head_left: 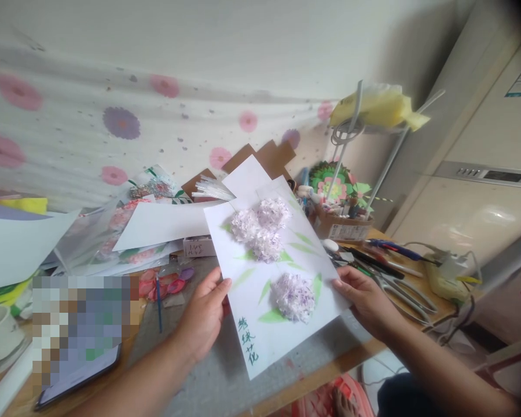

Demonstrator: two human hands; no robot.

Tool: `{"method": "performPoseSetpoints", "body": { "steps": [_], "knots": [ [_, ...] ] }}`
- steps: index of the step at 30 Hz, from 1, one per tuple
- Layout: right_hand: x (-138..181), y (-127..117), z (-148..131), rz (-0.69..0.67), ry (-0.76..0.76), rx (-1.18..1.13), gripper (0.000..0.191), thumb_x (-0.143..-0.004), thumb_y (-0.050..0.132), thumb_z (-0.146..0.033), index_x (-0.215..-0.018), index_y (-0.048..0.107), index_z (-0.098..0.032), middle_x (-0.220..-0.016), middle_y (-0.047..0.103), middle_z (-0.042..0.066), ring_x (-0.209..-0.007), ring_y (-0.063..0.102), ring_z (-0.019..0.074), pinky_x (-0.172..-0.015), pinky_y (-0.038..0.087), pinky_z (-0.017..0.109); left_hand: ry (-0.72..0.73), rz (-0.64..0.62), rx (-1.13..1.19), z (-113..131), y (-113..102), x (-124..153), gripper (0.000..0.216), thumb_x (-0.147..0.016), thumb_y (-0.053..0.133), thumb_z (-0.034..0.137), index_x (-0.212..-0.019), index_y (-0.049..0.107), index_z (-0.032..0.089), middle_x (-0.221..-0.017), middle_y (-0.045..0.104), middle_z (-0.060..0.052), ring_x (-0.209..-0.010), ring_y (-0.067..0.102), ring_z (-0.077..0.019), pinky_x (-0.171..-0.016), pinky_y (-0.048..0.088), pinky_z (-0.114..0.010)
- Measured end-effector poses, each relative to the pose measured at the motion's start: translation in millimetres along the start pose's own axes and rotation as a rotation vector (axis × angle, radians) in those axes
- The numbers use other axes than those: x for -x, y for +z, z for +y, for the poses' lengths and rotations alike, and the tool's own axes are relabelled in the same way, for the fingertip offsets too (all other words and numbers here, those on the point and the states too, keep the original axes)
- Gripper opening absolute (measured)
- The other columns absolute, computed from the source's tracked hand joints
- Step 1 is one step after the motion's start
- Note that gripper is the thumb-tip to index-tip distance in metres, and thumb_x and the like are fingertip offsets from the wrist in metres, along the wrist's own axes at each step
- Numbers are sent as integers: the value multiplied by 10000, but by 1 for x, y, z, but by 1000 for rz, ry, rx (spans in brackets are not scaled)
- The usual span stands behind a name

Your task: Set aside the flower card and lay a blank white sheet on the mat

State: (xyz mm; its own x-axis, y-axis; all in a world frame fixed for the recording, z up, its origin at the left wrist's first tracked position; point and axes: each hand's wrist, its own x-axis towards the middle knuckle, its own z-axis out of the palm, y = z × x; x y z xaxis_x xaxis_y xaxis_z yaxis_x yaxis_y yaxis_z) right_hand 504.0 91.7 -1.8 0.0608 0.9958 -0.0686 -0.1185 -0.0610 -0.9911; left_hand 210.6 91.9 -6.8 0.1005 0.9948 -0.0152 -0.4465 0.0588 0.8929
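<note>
Messy desk (226,376) with a grey top fills the low part of the view, and a cloth (121,121) with pink and purple flowers hangs on the wall behind it. Over the desk, the left hand (204,315) pinches the left edge of a white card (282,336), thumb on top. The right hand (364,301) pinches the right edge the same way. The card is held up between both hands, tipped a bit to one side. Fluffy paper flowers are stuck on it, white with purple bits: a big bunch (263,229) near the top and one flower (293,296) lower down, with green leaves beside them. Green writing (248,340) sits in the bottom left corner. Just left of the left hand a blue pen (158,301) lies on the desk, and a phone (78,376) lies further left. White sheets (165,223) are piled behind the card. Near the right hand lie scissors (399,289), and behind them stands a box (345,226) full of pens.
</note>
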Motion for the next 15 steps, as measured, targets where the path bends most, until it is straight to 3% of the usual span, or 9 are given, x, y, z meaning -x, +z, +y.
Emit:
{"method": "performPoseSetpoints", "body": {
  "steps": [6, 15],
  "knots": [
    [0, 5, -8, -98, 30, -27, 550, -536, 903, -462, -881, 567, -197, -800, 641, 11, -606, 592, 149, -519, 455, 215, 27, -2, -9, 0, -3, -1, 494, -806, 663, 401, -1257, 539, 241, -1244, 628, -75, -1117, 607, -266, -936, 508, -362],
    [-6, 16, -9, -116, 65, 40, 526, -652, 780, -596, -941, 673, -170, -906, 686, 85, -783, 652, 255, -630, 518, 297, 5, -15, -17, -1, -4, -2, 545, -799, 671, 406, -1291, 512, 236, -1272, 607, -92, -1122, 606, -276, -902, 535, -355]
  ]
}}
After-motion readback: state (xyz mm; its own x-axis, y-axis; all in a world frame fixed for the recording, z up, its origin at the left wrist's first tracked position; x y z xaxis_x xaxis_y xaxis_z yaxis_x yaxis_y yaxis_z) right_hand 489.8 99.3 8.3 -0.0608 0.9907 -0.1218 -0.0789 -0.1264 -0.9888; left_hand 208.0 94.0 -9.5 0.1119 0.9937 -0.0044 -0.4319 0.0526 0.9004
